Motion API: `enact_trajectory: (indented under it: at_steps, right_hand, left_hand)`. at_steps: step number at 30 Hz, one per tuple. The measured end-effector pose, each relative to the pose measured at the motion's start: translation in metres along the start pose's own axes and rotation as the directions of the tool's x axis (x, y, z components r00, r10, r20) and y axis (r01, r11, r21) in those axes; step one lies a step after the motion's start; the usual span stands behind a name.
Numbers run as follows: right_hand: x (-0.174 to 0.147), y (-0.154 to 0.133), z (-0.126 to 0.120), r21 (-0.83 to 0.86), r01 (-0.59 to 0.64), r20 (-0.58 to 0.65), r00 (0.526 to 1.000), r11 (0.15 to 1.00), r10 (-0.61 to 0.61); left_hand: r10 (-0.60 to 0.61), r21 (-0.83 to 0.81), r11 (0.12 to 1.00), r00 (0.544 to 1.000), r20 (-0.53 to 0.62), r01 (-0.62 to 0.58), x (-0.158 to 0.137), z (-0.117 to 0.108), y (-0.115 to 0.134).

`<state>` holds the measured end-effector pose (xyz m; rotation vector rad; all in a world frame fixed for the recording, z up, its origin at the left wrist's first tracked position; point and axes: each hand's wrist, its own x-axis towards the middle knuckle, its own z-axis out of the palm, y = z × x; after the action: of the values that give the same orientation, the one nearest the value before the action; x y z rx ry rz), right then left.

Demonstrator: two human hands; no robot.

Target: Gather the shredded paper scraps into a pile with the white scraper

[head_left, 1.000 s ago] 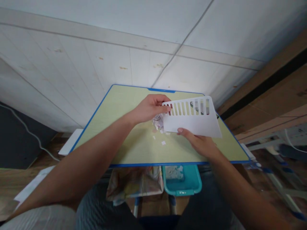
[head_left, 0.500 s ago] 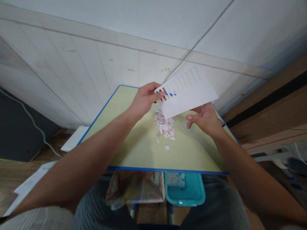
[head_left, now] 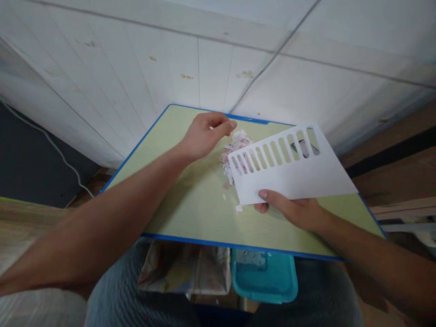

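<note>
We see the right hand (head_left: 295,212) pinching the near edge of a white sheet of paper (head_left: 293,170), thumb on top and the other fingers underneath. The sheet is held above the surface (head_left: 190,204), tilted, and a row of narrow slots is cut along its far edge. It lies just to the right of a pile of paper scraps (head_left: 235,147), and its left corner covers part of that pile. Through the slots at the right we make out something dark on the surface, but we cannot tell what it is.

The left hand (head_left: 204,136) is just to the left of the pile, loosely curled, with thumb and forefinger close together near the scraps. We cannot tell whether it holds anything. It is apart from the sheet.

A few loose scraps (head_left: 239,208) lie on the surface nearer to us than the pile, just beside the lower left corner of the sheet.

Below the near edge of the surface, on the near side of the pile, a teal bin (head_left: 264,281) holds more scraps, and a crumpled bag (head_left: 185,268) sits just to its left.
</note>
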<state>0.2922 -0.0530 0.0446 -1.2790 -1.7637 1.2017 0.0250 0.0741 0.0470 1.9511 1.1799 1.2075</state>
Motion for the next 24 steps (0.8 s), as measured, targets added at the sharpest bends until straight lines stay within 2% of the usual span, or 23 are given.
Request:
enact_trajectory:
  at_steps: [2, 4, 8, 12, 15, 20, 22, 24]
  right_hand:
    - [-0.006, 0.004, -0.001, -0.041, -0.014, 0.038, 0.999, 0.999, 0.016]
    - [-0.007, 0.005, -0.002, -0.052, -0.03, 0.066, 0.997, 0.998, 0.034]
    - [-0.004, 0.006, -0.004, -0.057, -0.022, 0.119, 0.992, 0.998, 0.029]
    - [-0.004, 0.007, -0.012, -0.094, 0.064, 0.202, 0.978, 0.994, -0.044]
    - [-0.007, 0.005, -0.026, -0.133, 0.142, 0.335, 0.938, 0.981, -0.09]
    - [-0.012, -0.01, -0.042, -0.182, 0.301, 0.539, 0.827, 0.936, -0.161]
    - [-0.012, -0.015, -0.044, -0.151, 0.318, 0.574, 0.799, 0.936, -0.178]
    - [-0.012, -0.018, -0.044, -0.103, 0.274, 0.591, 0.79, 0.956, -0.163]
  left_hand:
    - [0.024, 0.188, 0.982, 0.997, -0.07, -0.01, 0.003, 0.002, -0.014]
    - [0.027, 0.273, 0.962, 0.996, -0.087, -0.003, 0.005, 0.005, -0.025]
    - [0.004, 0.287, 0.958, 0.997, -0.078, 0.018, 0.005, 0.007, -0.033]
    - [0.015, 0.345, 0.939, 0.998, -0.057, 0.006, 0.004, 0.008, -0.033]
    - [0.003, 0.386, 0.923, 0.999, -0.034, 0.01, 0.004, 0.01, -0.032]
    - [-0.041, 0.427, 0.904, 0.999, 0.02, 0.029, 0.004, 0.013, -0.032]
    - [-0.048, 0.43, 0.902, 0.999, 0.021, 0.034, 0.004, 0.014, -0.031]
    - [-0.054, 0.432, 0.901, 0.998, 0.016, 0.042, 0.004, 0.014, -0.03]
